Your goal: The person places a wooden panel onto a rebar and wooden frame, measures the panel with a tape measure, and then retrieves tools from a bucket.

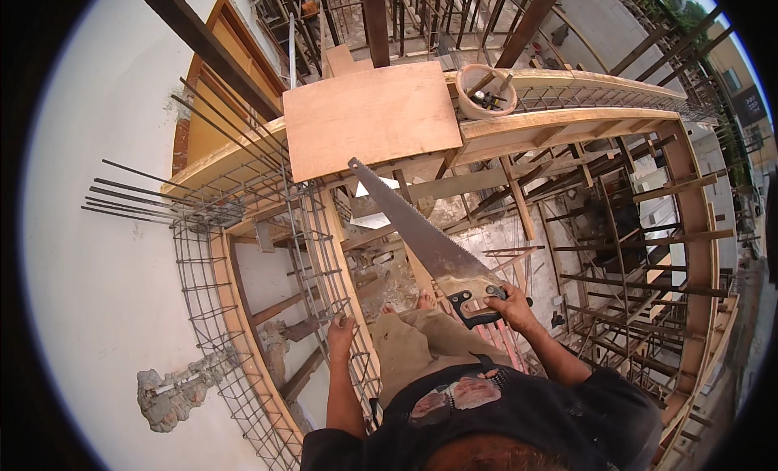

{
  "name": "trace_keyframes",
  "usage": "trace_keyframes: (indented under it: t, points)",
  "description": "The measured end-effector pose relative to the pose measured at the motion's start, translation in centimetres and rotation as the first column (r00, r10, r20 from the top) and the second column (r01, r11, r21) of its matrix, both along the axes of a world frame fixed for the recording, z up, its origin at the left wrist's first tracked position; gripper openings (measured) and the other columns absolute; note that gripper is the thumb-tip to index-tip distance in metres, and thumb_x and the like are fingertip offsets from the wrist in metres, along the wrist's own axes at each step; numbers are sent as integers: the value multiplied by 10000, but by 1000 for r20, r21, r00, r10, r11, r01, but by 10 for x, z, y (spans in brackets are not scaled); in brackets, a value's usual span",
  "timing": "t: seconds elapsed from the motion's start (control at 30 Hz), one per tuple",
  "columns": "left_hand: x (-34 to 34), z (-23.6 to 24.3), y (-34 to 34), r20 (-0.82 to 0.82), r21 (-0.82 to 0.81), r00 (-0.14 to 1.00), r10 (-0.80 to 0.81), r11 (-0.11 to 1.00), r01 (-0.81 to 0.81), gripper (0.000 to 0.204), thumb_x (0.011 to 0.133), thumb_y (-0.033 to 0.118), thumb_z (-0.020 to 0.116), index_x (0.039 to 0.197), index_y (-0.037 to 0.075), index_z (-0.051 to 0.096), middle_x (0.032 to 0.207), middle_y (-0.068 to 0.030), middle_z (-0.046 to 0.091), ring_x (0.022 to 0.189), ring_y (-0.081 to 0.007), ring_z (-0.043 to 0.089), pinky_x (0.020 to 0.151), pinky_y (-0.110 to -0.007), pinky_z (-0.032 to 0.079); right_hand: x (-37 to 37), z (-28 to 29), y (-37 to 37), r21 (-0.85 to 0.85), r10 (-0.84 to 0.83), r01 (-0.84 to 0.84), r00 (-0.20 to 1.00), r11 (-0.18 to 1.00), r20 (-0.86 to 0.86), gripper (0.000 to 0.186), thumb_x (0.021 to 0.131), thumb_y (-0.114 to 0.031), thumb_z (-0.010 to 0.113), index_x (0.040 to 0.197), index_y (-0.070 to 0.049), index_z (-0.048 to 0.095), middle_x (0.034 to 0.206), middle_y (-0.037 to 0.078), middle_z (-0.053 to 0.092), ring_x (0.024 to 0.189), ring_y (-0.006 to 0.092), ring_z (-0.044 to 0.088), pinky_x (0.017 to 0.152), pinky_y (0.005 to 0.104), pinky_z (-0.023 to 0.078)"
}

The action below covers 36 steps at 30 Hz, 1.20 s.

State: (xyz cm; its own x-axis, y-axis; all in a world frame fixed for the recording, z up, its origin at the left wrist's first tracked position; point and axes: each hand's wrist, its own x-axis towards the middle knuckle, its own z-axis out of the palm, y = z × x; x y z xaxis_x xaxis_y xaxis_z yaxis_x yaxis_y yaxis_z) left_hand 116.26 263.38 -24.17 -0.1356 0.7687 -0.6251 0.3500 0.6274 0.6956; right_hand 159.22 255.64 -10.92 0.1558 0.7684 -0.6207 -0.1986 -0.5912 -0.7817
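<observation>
My right hand [512, 307] is closed round the black handle of a handsaw [417, 237]. The saw's long blade points up and to the left, its teeth facing right and its tip just below the near edge of a plywood sheet [371, 118]. That sheet lies across the wooden beam forms ahead of me. Lower on the left, my left hand [341, 335] has its fingers curled on the steel rebar cage [320, 248] that runs beside a timber form board.
A bucket [485, 92] with tools inside stands right of the plywood. Bare rebar ends [134, 197] stick out toward the white wall [97, 252] at left. Curved wooden formwork [693, 228] rings the right side. Timber props and a floor lie far below the open frame.
</observation>
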Motion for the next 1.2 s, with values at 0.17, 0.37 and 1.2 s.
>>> trace_keyframes:
  t: [0.17,0.37,1.2]
  points:
    - [-37,-42,23,14,-231,966,257,941,-247,384,869,226,657,1141,-39,597,717,-26,551,564,-114,511,460,-282,388,37,-28,27,94,-330,320,936,943,120,306,821,-78,685,1078,61,595,926,76,658,790,131,640,717,262,520]
    - [-24,-106,108,69,-290,974,216,939,-187,371,826,240,665,1082,-24,608,826,-82,614,602,-157,575,521,-316,452,60,-63,71,147,-704,690,706,709,83,192,817,-48,657,988,-2,580,871,83,647,776,176,669,719,306,554]
    - [506,-155,572,-812,159,235,-534,185,970,883,838,669,556,1552,252,247,1635,-147,60,1495,-403,-33,1070,-760,-22,456,-294,412,299,-876,823,461,482,142,264,841,-153,726,1033,9,645,866,34,634,706,125,590,655,254,488]
